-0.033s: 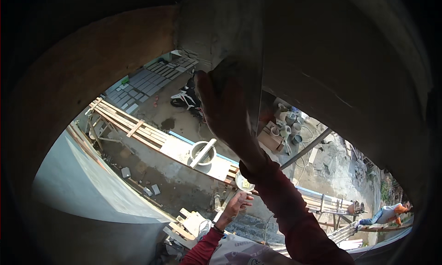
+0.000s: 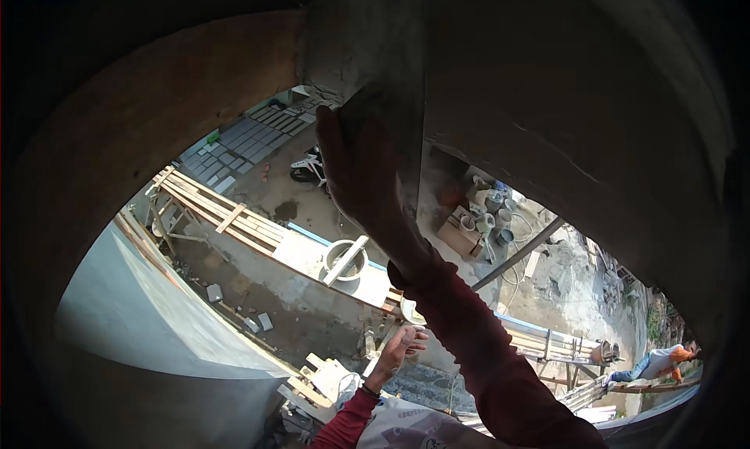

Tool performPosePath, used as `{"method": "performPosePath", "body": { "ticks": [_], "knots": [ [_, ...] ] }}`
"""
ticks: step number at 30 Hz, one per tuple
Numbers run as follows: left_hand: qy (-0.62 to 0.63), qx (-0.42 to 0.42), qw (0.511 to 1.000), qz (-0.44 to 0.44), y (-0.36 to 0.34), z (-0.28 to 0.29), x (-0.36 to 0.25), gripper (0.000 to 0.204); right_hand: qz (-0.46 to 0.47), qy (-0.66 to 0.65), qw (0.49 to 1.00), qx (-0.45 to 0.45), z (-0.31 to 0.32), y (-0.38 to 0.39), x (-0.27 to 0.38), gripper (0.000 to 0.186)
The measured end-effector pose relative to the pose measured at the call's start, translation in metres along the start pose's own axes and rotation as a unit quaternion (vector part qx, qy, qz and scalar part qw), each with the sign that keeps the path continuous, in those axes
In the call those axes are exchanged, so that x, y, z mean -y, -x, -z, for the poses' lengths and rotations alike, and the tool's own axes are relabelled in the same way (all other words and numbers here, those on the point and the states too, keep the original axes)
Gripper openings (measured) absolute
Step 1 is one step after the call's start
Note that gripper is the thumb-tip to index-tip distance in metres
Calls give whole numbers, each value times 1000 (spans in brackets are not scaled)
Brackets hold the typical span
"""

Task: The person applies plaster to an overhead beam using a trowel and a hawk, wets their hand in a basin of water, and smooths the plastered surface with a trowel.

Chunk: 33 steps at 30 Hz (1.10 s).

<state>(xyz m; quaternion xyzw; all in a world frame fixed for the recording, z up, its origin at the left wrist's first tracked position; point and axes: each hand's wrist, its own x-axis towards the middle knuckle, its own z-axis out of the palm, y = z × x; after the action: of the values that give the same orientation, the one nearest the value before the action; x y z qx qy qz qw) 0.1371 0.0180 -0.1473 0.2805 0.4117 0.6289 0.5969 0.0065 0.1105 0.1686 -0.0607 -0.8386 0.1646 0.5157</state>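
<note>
My right hand (image 2: 363, 168) is raised against the shaded grey concrete surface (image 2: 336, 35) overhead. Its fingers close round a long, dark, straight-edged board (image 2: 412, 137) that runs up along the concrete. Deep shadow hides the board's exact kind and most of the fingertips. Lower down, my left hand (image 2: 396, 351) hangs with loosely bent fingers apart and nothing in them. Just beyond it a pale round bucket (image 2: 412, 311) is partly covered by my right forearm.
Far below, a plank scaffold (image 2: 254, 229) carries a round tub (image 2: 344, 271) with a board across it. Buckets (image 2: 500, 215), a motorcycle (image 2: 308, 168) and paving slabs (image 2: 250, 140) lie beyond. A diagonal pole (image 2: 519, 254) crosses at right. Another person (image 2: 660, 363) leans at far right.
My right hand and forearm have shifted a little to the left, and the board's straight edge has moved left with them. My left hand has barely moved.
</note>
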Motion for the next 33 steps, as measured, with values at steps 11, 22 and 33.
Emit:
{"method": "performPosePath", "body": {
  "ticks": [11, 22, 33],
  "knots": [
    [3, -110, 993, -37, 15, 32, 1, 57, 0, -77, 975, -208, -35, -43, -16, 23],
    [-38, 4, 999, 12, -9, 1, 13, 62, -244, -36, 945, -213, 219, 84, 9, 7],
    [-67, 81, 992, 66, -11, -20, 47, 63, -352, 57, 837, -414, 455, 199, 38, 29]
  ]
}}
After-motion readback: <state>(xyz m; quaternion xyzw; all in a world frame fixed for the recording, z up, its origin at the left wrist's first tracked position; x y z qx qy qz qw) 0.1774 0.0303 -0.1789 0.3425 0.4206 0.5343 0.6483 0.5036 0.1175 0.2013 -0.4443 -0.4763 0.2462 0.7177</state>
